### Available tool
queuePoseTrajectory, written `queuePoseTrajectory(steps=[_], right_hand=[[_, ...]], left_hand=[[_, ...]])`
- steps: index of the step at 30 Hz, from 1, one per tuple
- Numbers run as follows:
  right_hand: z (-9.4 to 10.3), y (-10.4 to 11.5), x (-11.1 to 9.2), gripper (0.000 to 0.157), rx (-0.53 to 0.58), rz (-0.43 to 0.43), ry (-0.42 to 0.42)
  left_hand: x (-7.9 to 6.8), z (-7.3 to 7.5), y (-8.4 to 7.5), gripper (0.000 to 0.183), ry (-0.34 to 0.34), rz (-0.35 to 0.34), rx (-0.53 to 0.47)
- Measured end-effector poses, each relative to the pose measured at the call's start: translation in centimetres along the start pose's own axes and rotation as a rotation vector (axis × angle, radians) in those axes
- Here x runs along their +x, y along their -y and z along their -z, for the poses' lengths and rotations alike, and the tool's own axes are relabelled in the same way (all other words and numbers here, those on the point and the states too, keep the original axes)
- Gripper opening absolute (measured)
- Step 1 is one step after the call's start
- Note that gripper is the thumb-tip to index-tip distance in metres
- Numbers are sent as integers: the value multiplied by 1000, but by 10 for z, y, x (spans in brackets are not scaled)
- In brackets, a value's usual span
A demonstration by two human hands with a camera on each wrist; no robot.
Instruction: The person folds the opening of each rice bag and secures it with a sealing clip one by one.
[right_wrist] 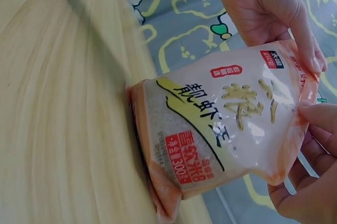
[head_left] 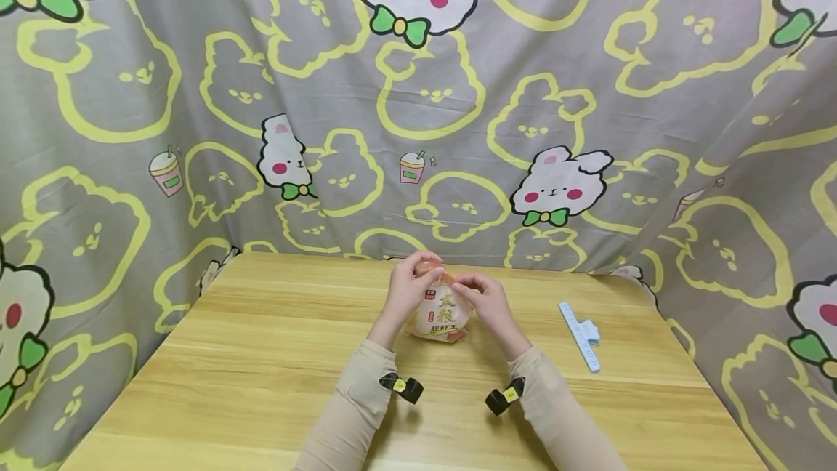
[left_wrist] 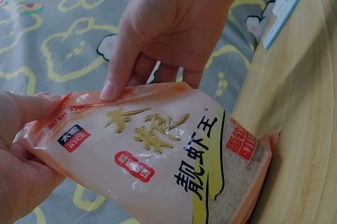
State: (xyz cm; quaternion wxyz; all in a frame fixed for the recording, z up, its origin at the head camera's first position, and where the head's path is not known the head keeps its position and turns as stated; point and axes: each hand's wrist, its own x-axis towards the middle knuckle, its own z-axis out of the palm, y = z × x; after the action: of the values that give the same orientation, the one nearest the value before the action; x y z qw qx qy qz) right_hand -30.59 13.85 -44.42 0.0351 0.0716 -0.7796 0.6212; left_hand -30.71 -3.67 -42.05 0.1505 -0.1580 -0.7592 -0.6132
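Observation:
A small plastic bag of rice (head_left: 441,311), white and orange with gold and black lettering, stands upright on the wooden table. My left hand (head_left: 411,288) pinches its top edge at the left, thumb in front and fingers behind. On the other side my right hand (head_left: 487,302) pinches the top right part the same way. Rice grains show through the clear lower part of the bag (left_wrist: 152,145) in the left wrist view. The thumbs of both hands lie on the orange top band in the right wrist view, where the bag (right_wrist: 231,113) appears sideways.
A light blue sealing clip (head_left: 580,336) lies on the table (head_left: 261,369) to the right of my right hand. Behind the table hangs a grey curtain (head_left: 451,202) with cartoon rabbits and yellow outlines, and it continues along both sides.

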Motion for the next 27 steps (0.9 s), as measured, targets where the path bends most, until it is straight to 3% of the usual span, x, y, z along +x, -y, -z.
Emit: queuePoseTrajectory(steps=[15,21,25,27], right_hand=[[7,-17,-5,21,-57,47,-38],[12,-13,-12,23,-70,16,-19],[14,4,-23,21,-100,9,-3],[15,2,-23,20,-110,5,-8]], left_hand=[[1,0,-2,24,24,18,-10],[-9,7,-33,23,47,3,1],[-4,3,-16,22,29,-8,-19],[-1,1,-5,21,21,-8,-29]])
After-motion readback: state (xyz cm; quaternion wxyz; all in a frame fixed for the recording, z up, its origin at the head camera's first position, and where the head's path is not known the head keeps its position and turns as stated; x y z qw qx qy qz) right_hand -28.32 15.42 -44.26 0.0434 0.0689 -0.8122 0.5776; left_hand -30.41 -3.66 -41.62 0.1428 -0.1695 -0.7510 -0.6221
